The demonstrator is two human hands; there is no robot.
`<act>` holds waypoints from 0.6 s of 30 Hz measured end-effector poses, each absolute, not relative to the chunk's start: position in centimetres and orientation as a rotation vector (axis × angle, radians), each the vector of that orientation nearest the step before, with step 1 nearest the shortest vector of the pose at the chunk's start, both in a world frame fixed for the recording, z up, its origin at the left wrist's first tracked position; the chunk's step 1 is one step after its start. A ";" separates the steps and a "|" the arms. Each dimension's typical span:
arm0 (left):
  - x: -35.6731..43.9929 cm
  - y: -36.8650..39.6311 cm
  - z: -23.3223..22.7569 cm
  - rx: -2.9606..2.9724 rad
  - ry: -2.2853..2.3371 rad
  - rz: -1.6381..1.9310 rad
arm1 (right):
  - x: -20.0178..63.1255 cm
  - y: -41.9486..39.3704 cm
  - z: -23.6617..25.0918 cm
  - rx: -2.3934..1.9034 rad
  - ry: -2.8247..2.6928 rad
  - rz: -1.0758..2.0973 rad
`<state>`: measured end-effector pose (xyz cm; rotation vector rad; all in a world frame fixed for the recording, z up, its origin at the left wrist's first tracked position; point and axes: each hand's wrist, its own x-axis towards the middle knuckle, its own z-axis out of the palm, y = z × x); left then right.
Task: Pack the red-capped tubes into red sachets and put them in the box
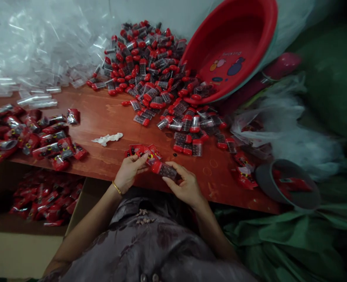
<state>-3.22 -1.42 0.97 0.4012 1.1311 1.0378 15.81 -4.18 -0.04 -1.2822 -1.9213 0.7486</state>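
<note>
Left hand: the left hand (129, 171) is at the table edge, fingers pinched on a red sleeve (148, 156), gold bangle at the wrist.
Right hand: the right hand (185, 184) is curled around a vial (165, 169), thumb and fingers gripping its dark body; the red cap points toward the left hand.
Vial position: between the two hands, cap end touching the sleeve, over the near edge of the table (102, 160).
Ahead of hands: a heap of vials (155, 74) spilling from a tipped red basin (235, 43), stragglers reaching close to the hands.
Left of hands: a white scrap (107, 138) near; farther out, a pile of red packs (29, 137).
Far left, beyond: clear wrappers (29, 47) in a loose mound.
Below left: a carton of packs (44, 199) under the table edge.
Right of hands: loose red labels (244, 172), then a grey cup (287, 188) holding red pieces; contents too blurred to identify.
</note>
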 end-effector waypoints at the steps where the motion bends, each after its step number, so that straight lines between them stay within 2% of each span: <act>1: -3.2 -1.4 1.1 0.416 1.131 1.023 | 15.9 -4.2 0.0 -1.287 -1.919 0.748; 13: -2.0 -1.7 1.6 0.599 1.091 1.070 | 15.1 -4.5 -0.9 -1.287 -1.849 0.611; 18: -1.1 -1.8 1.2 0.539 1.047 1.064 | 13.9 -4.7 -2.1 -1.336 -1.662 0.697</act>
